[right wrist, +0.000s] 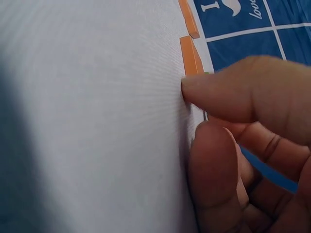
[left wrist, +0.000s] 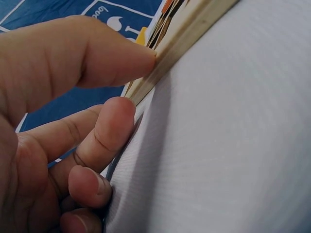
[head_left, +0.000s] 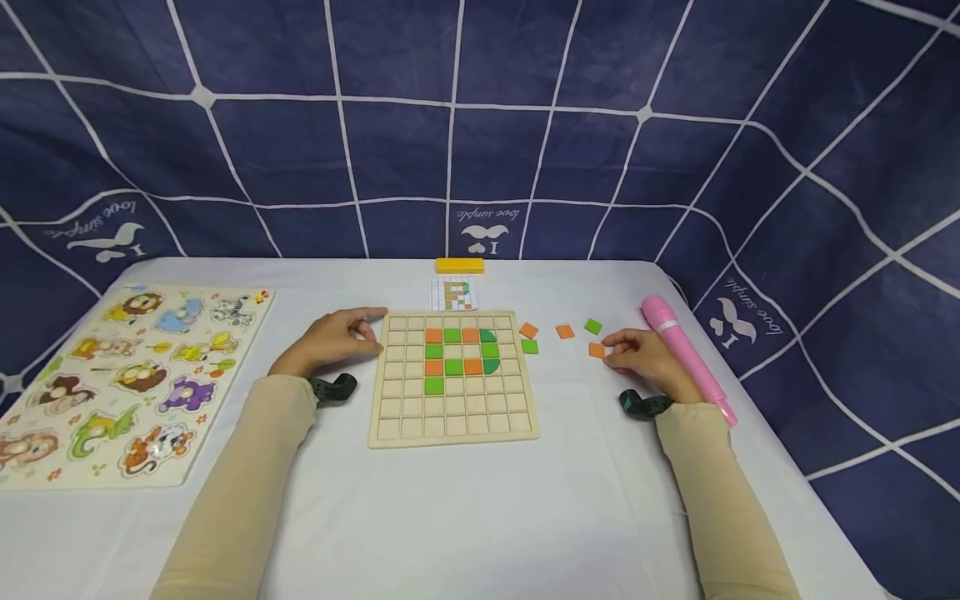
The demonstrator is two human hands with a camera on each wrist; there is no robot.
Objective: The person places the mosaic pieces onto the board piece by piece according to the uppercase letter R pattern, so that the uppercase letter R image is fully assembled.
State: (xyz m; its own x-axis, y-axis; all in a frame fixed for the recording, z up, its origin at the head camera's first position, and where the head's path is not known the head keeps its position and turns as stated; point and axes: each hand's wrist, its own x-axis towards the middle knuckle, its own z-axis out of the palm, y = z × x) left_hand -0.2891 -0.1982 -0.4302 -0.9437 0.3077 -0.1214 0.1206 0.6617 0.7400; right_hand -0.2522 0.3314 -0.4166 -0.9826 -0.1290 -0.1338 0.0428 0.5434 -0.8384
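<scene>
A wooden grid board [head_left: 401, 407] lies flat on the table with orange and green square tiles and green curved pieces [head_left: 491, 366] set in its cells. My left hand [head_left: 337, 337] rests at the board's left side, its thumb [left wrist: 131, 65] touching the wooden edge and the other fingers loosely bent. Off the board's right side, my right hand [head_left: 643, 357] pinches an orange square tile [head_left: 596, 350] on the tablecloth between thumb and index finger. In the right wrist view the thumb tip [right wrist: 194, 88] meets the end of that tile [right wrist: 190, 56]; the index fingertip's contact is hidden.
Other loose tiles, orange [head_left: 565, 332] and green [head_left: 593, 327], lie between board and right hand. Behind the board are a printed pattern card [head_left: 453, 294] and a yellow block [head_left: 460, 266]. An animal puzzle [head_left: 157, 333] lies far left; a pink microphone [head_left: 686, 357] lies beside the right hand.
</scene>
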